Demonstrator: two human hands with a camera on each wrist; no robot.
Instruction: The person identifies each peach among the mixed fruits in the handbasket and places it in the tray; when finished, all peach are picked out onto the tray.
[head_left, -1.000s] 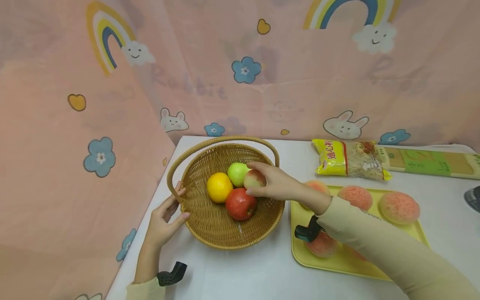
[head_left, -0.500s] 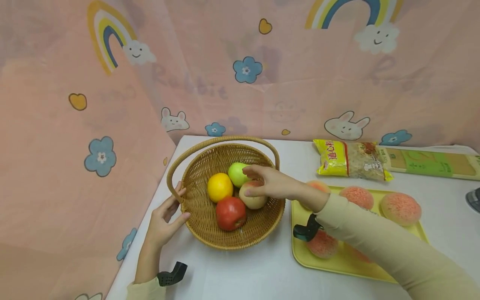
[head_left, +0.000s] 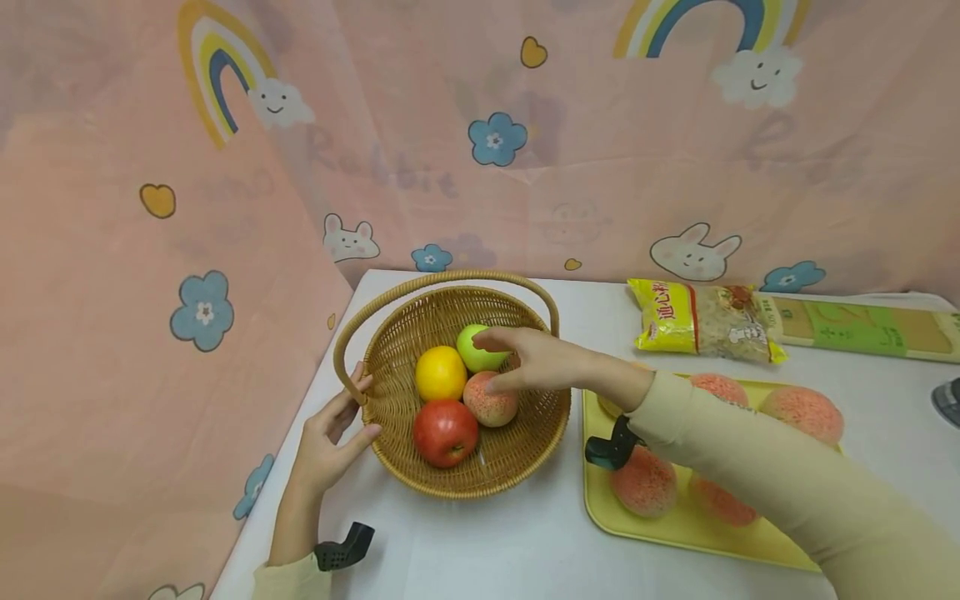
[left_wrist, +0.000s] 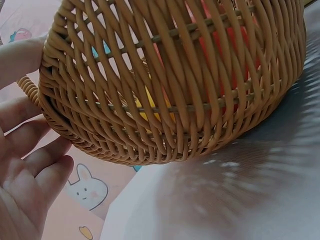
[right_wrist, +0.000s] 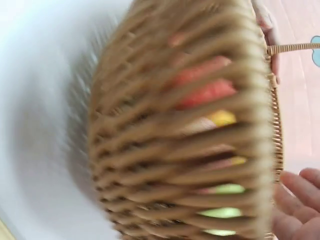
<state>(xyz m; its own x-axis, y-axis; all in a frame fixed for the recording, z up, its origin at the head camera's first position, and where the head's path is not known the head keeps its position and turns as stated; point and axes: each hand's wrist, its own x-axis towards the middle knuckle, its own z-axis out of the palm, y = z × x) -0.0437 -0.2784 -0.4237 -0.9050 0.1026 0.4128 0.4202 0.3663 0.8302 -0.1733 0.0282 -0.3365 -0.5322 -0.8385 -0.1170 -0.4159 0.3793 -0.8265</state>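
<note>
A wicker basket (head_left: 480, 479) with an arched handle stands on the white table. In it lie an orange (head_left: 438, 375), a green apple (head_left: 474, 346), a red apple (head_left: 446, 433) and a pink peach (head_left: 491, 404). My left hand (head_left: 326, 446) grips the basket's left rim by the foot of the handle, thumb and fingers on either side. Over the basket's right side, my right hand (head_left: 543, 362) is spread open, its thumb just above the peach and its fingers partly covering the green apple. In the right wrist view, the right hand's fingers (right_wrist: 300, 200) show beyond the rim.
A yellow tray (head_left: 600, 521) at the right bears several round pink fruits (head_left: 643, 483), partly hidden by the right forearm. Behind it lie a yellow-and-clear food bag (head_left: 705, 319) and a long green-banded packet (head_left: 862, 325). A pink cloth wall (head_left: 420, 200) borders the table.
My right hand has let go of the peach, and its fingers have spread. The peach has rolled left beside the orange, and the red apple has shifted left. The left hand stays put.
</note>
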